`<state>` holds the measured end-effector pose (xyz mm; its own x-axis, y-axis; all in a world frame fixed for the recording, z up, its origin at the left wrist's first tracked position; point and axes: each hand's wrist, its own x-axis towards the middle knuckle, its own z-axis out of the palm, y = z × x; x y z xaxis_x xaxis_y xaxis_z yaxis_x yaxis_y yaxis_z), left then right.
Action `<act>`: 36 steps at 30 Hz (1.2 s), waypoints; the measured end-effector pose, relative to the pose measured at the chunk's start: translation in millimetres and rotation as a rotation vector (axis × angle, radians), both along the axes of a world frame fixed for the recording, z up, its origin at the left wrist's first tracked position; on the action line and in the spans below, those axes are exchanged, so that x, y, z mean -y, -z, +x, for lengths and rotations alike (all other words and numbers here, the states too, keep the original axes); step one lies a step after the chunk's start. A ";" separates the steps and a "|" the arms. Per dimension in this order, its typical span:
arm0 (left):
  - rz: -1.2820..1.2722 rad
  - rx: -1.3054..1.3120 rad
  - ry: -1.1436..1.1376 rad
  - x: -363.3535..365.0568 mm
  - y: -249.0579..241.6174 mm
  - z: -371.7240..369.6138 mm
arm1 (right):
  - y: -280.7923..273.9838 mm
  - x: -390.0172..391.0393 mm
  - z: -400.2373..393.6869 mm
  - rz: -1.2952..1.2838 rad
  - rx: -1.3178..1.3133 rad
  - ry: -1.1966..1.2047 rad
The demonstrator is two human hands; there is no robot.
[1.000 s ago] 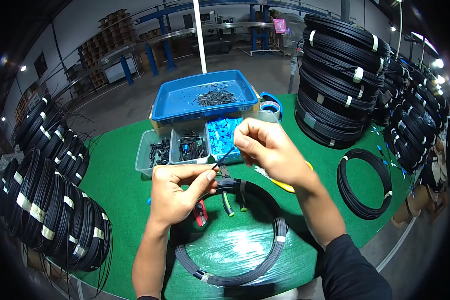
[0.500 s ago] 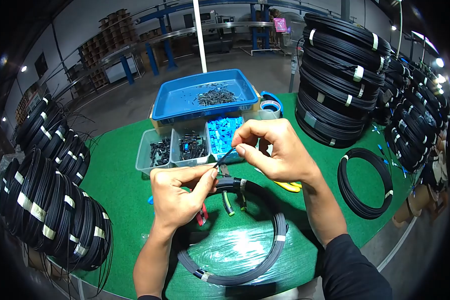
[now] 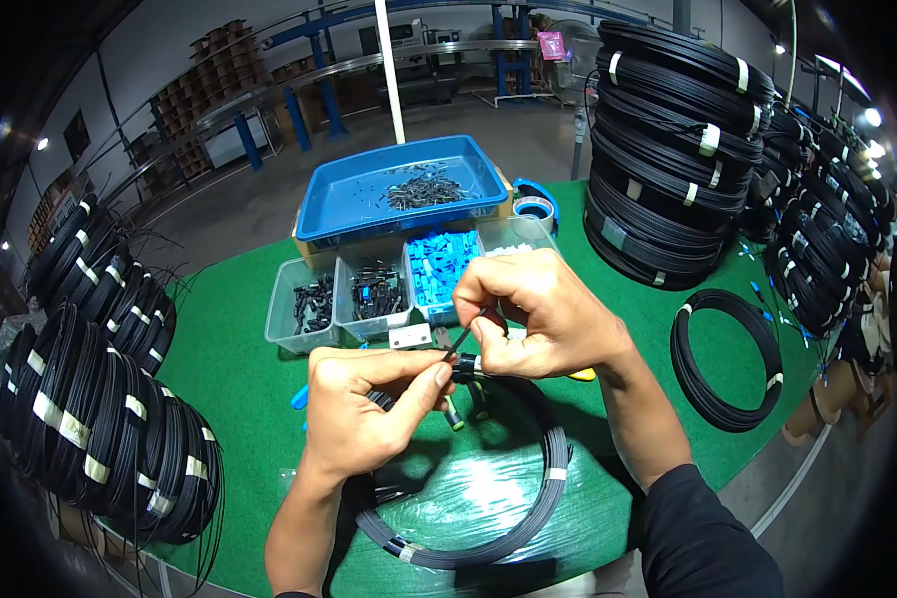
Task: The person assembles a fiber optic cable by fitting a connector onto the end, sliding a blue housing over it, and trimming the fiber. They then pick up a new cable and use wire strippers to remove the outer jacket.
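Note:
A thin black cable end (image 3: 457, 344) spans the gap between my two hands over the work surface. My left hand (image 3: 374, 409) pinches it between thumb and forefinger. On its upper part, the fingers of my right hand (image 3: 538, 314) are closed. Below both hands lies a coil of black cable (image 3: 513, 528), bound with pale tape and partly covered by my left hand and wrist. Green-and-black tool handles (image 3: 453, 414) show inside the coil's far side, their heads mostly hidden. Just beyond my fingers sits a small white block (image 3: 409, 337).
Clear bins hold black connectors (image 3: 314, 304), blue parts (image 3: 441, 267) and white parts (image 3: 510, 249). Behind them stands a blue tray (image 3: 319, 214) with black pieces. Cable coils rise at left (image 3: 110, 429) and right (image 3: 668, 159); another coil (image 3: 680, 349) lies flat on the green mat (image 3: 239, 369).
Both hands have shifted slightly, the right one lower and nearer the coil. The white block now shows past my fingers. Red tool handles seen earlier beside my left hand are now hidden.

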<state>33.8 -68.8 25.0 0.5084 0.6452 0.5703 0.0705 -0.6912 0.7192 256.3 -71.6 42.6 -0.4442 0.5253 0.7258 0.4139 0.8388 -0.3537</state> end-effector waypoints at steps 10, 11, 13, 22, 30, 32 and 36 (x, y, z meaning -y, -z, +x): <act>0.250 -0.038 -0.067 1.1 3.8 6.1 | -3.8 -0.2 4.9 0.110 0.035 0.026; 0.249 -0.037 -0.068 1.0 5.4 7.1 | -4.2 0.2 5.3 0.140 0.050 0.040; 0.271 0.000 -0.082 0.4 7.8 8.9 | -5.9 1.7 6.3 0.172 0.068 0.052; 0.308 0.049 -0.103 -1.8 10.8 10.8 | -9.1 10.4 2.9 0.213 0.089 0.149; 0.183 0.088 -0.012 -8.7 5.2 -2.4 | -21.0 20.3 85.9 -0.010 -0.416 0.304; 0.101 0.104 -0.018 -11.4 9.7 0.7 | -22.4 26.0 79.9 -0.023 -0.474 0.237; -0.041 0.187 -0.045 -12.5 9.7 4.5 | -23.0 15.2 59.8 -0.019 -0.318 0.254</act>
<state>38.4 -56.3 15.3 0.3662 0.6896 0.6248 -0.0371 -0.6601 0.7503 316.0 -86.8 65.6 -0.0529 0.6040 0.7952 0.4747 0.7158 -0.5121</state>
